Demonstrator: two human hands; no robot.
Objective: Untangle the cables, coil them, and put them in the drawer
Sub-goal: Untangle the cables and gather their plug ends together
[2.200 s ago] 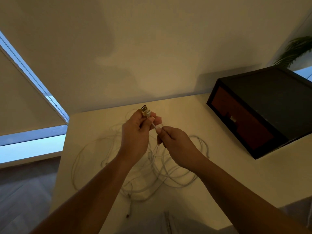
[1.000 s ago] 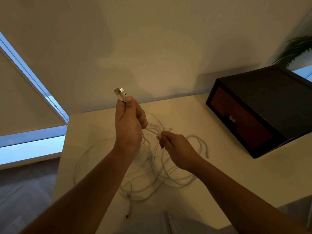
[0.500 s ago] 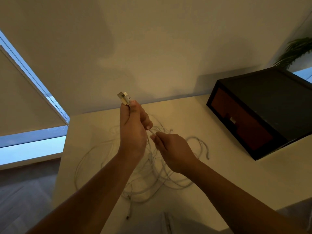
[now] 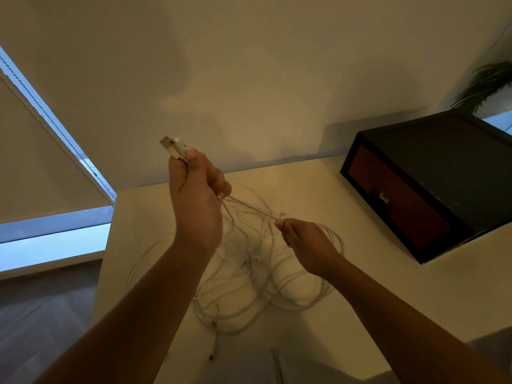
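A tangle of thin white cables (image 4: pixel 249 286) lies spread on the white table (image 4: pixel 360 314). My left hand (image 4: pixel 196 200) is raised above it and grips one white cable just below its USB plug (image 4: pixel 173 146), which sticks up past my fingers. That cable runs down and right to my right hand (image 4: pixel 304 242), which pinches it between thumb and fingertips, low over the tangle. A dark drawer box (image 4: pixel 432 184) with a reddish-brown drawer front (image 4: pixel 399 206) stands shut at the right of the table.
The table stands against a plain wall. Its left edge (image 4: pixel 106 261) drops to a wooden floor beside a window with a roller blind (image 4: pixel 41 167). A green plant (image 4: pixel 487 81) shows behind the box. One cable end (image 4: pixel 212 356) hangs near the table's front edge.
My left hand has lifted the plug up and to the left. My right hand has slid along the cable away from the left hand, so a taut stretch shows between them.
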